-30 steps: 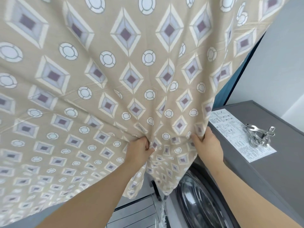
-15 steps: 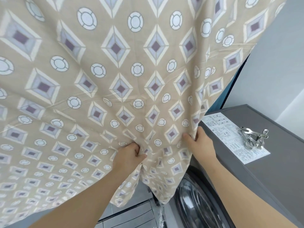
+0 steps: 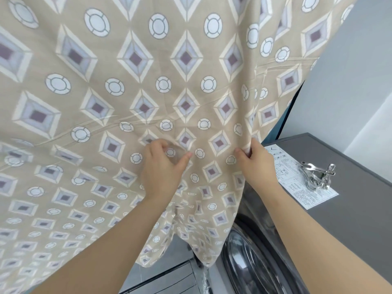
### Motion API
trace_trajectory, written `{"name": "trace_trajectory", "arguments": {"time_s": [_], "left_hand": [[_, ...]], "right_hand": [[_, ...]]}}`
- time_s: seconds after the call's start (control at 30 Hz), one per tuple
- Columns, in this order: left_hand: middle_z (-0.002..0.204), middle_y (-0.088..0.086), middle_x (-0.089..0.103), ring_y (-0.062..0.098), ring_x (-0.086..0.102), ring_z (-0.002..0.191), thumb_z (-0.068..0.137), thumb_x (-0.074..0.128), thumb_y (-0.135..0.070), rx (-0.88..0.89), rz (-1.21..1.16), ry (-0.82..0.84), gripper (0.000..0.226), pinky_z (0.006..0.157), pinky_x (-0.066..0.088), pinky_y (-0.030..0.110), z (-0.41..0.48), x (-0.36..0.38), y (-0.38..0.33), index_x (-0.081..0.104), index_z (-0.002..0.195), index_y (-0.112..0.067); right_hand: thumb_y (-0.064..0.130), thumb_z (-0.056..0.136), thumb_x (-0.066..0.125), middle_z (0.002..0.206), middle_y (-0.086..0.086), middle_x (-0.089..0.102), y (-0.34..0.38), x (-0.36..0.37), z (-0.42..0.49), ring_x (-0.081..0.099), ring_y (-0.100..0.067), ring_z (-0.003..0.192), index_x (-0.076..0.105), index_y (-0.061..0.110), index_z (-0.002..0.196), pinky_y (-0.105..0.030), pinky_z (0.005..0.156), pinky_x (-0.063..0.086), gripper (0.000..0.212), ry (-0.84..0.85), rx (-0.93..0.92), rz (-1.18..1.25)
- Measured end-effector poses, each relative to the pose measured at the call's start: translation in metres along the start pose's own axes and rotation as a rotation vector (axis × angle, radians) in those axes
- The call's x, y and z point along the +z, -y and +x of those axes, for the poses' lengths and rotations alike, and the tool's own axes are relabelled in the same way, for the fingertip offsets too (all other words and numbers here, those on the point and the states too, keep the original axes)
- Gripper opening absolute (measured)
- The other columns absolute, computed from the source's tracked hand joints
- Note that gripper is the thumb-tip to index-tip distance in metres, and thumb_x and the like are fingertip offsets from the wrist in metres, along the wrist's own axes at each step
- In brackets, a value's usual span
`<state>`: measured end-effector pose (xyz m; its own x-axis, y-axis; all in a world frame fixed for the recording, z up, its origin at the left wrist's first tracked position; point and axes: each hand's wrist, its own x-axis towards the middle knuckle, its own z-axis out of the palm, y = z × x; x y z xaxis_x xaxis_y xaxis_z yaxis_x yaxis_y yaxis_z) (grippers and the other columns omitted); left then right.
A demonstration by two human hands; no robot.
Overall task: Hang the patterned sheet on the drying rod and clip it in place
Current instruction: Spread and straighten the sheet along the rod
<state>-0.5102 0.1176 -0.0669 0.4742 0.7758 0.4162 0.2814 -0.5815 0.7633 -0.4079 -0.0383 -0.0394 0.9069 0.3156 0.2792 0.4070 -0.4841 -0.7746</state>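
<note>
The patterned sheet (image 3: 186, 85) is hung from above the view and spread wide to the left; its right edge runs downward, the lower corner pointing down beside the washing machine (image 3: 360, 209). This edge is pinched by the right grip (image 3: 256, 164). The left grip (image 3: 161, 168) is laid on the cloth with curled fingers; whether cloth is pinched cannot be told. Metal clips (image 3: 318, 175) are lying on the machine's top.
</note>
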Motion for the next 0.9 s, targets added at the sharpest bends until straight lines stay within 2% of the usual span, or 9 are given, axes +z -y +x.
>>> {"name": "trace_trajectory", "arguments": {"time_s": [0.13, 0.23, 0.3, 0.37, 0.43, 0.53, 0.67, 0.8, 0.9], "left_hand": [[0.131, 0.014, 0.034, 0.031, 0.040, 0.119, 0.061, 0.073, -0.053, 0.039, -0.063, -0.145, 0.092, 0.097, 0.040, 0.043, 0.003, 0.002, -0.008, 0.028, 0.132, -0.016], [0.140, 0.020, 0.029, 0.035, 0.029, 0.130, 0.059, 0.063, -0.061, 0.105, -0.059, -0.224, 0.094, 0.105, 0.026, 0.042, 0.015, 0.004, -0.023, 0.018, 0.133, -0.025], [0.144, 0.019, 0.025, 0.035, 0.023, 0.135, 0.058, 0.068, -0.059, 0.075, -0.047, -0.194, 0.105, 0.108, 0.020, 0.042, 0.020, 0.005, -0.033, 0.021, 0.141, -0.014], [0.149, 0.017, 0.019, 0.031, 0.017, 0.139, 0.058, 0.077, -0.052, 0.040, -0.039, -0.145, 0.109, 0.111, 0.015, 0.041, 0.022, 0.009, -0.038, 0.023, 0.144, -0.011], [0.151, 0.014, 0.013, 0.028, 0.012, 0.141, 0.060, 0.080, -0.048, 0.031, -0.041, -0.088, 0.111, 0.112, 0.012, 0.040, 0.021, 0.014, -0.038, 0.018, 0.145, -0.014], [0.152, 0.012, 0.010, 0.027, 0.009, 0.142, 0.061, 0.080, -0.046, 0.029, -0.047, -0.007, 0.111, 0.113, 0.011, 0.038, 0.018, 0.017, -0.034, 0.016, 0.146, -0.016], [0.149, 0.008, 0.017, 0.023, 0.017, 0.140, 0.065, 0.081, -0.038, 0.066, -0.109, 0.094, 0.102, 0.111, 0.020, 0.035, 0.018, 0.018, -0.031, 0.020, 0.145, -0.019], [0.144, 0.001, 0.031, 0.016, 0.035, 0.130, 0.067, 0.080, -0.040, 0.123, -0.147, 0.449, 0.098, 0.104, 0.033, 0.029, 0.009, 0.030, -0.039, 0.024, 0.144, -0.018], [0.120, -0.003, 0.056, 0.016, 0.055, 0.110, 0.069, 0.078, -0.037, 0.126, -0.164, 0.457, 0.067, 0.093, 0.047, 0.036, 0.006, 0.044, -0.039, 0.047, 0.125, -0.018]], "right_hand": [[0.028, 0.086, 0.058, 0.072, 0.001, 0.049, 0.008, 0.000, 0.002, 0.047, -0.019, 0.069, 0.046, 0.009, 0.088, -0.034, 0.063, 0.039, 0.022, 0.007, 0.016, 0.136], [0.027, 0.089, 0.056, 0.066, 0.005, 0.045, 0.017, 0.002, 0.004, 0.043, -0.012, 0.062, 0.038, 0.022, 0.071, -0.031, 0.058, 0.036, 0.026, -0.020, -0.030, 0.163], [0.021, 0.090, 0.051, 0.062, 0.006, 0.036, 0.020, 0.004, 0.008, 0.035, -0.012, 0.058, 0.029, 0.021, 0.063, -0.030, 0.054, 0.029, 0.035, -0.037, -0.058, 0.139], [0.015, 0.088, 0.048, 0.066, 0.004, 0.038, 0.022, 0.007, 0.009, 0.036, -0.014, 0.062, 0.032, 0.017, 0.064, -0.029, 0.056, 0.031, 0.029, -0.039, -0.062, 0.165], [0.012, 0.086, 0.047, 0.073, 0.001, 0.044, 0.021, 0.009, 0.010, 0.041, -0.015, 0.069, 0.043, 0.007, 0.073, -0.031, 0.063, 0.035, 0.014, -0.031, -0.004, 0.292], [0.011, 0.086, 0.049, 0.075, 0.000, 0.042, 0.020, 0.005, 0.011, 0.040, -0.013, 0.071, 0.046, 0.001, 0.084, -0.028, 0.064, 0.034, 0.011, -0.002, 0.109, 0.487], [0.017, 0.090, 0.050, 0.068, 0.002, 0.037, 0.016, 0.003, 0.008, 0.036, -0.012, 0.064, 0.044, 0.005, 0.079, -0.027, 0.059, 0.032, 0.018, -0.039, 0.082, 0.467], [0.021, 0.093, 0.048, 0.072, -0.006, 0.039, 0.008, 0.008, 0.005, 0.038, -0.017, 0.069, 0.046, -0.009, 0.086, -0.030, 0.065, 0.032, 0.031, -0.001, 0.090, 0.461], [0.025, 0.091, 0.054, 0.069, -0.008, 0.042, 0.007, 0.005, 0.006, 0.040, -0.019, 0.068, 0.049, -0.006, 0.076, -0.031, 0.066, 0.033, 0.035, 0.056, 0.078, 0.488]]}}
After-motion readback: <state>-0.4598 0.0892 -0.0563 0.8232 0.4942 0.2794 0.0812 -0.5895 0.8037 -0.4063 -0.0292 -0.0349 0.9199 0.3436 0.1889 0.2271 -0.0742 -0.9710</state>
